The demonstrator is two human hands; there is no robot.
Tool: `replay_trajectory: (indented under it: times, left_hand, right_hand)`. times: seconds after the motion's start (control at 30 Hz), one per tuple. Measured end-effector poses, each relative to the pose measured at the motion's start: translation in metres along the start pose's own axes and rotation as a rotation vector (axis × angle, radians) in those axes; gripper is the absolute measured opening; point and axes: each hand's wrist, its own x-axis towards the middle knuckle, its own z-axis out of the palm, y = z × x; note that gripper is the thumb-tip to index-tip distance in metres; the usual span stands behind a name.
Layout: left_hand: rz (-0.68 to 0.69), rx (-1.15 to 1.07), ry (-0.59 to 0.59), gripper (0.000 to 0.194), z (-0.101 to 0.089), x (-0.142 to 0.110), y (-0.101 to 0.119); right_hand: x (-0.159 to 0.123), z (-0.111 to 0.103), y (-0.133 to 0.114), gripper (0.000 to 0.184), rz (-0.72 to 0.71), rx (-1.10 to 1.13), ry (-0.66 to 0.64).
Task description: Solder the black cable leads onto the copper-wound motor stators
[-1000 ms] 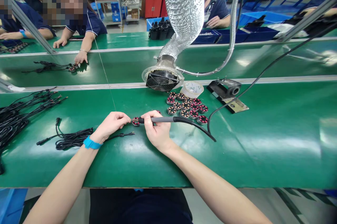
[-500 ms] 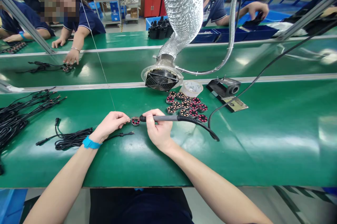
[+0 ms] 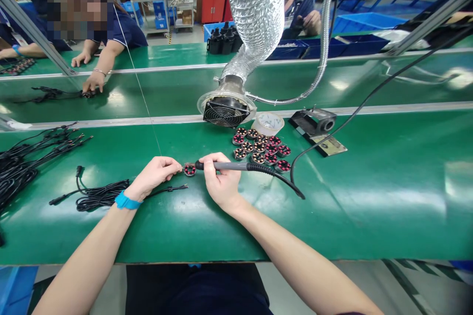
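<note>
Right hand (image 3: 221, 184) gripping one soldering iron (image 3: 236, 166), left hand (image 3: 157, 173) pinching one stator (image 3: 189, 170) (twelve more nearby)

Small round part (image 3: 189, 170) on bench (image 3: 369, 196) between left hand (image 3: 155, 174) and right hand (image 3: 220, 184). Soldering iron (image 3: 236, 167) in right hand, tip at part. Part cluster (image 3: 261, 149) behind iron; fan duct (image 3: 226, 109) behind cluster. Cable bundle (image 3: 99, 194) left of left hand.
</note>
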Motion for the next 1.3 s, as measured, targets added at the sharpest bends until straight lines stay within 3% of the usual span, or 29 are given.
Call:
replay_trajectory:
  times: [0.37, 0.6, 0.77, 0.97, 1.3]
  left_hand:
    - [0.0, -0.016, -0.007, 0.031, 0.0, 0.0, 0.001]
    - [0.005, -0.02, -0.019, 0.033, -0.001, 0.001, -0.001]
    - [0.045, -0.004, -0.018, 0.035, 0.0, -0.002, 0.001]
    - [0.078, 0.028, -0.024, 0.037, 0.001, -0.005, 0.006]
    - [0.186, 0.095, -0.018, 0.03, -0.001, -0.008, 0.007]
  right_hand:
    - [0.0, 0.001, 0.003, 0.021, -0.017, 0.024, 0.007]
    - [0.001, 0.002, 0.003, 0.019, 0.059, 0.002, -0.082]
    - [0.001, 0.005, 0.007, 0.022, -0.058, -0.009, -0.217]
    - [-0.005, 0.014, 0.019, 0.043, -0.14, 0.016, -0.383]
    - [-0.007, 0.019, 0.024, 0.041, -0.193, -0.024, -0.405]
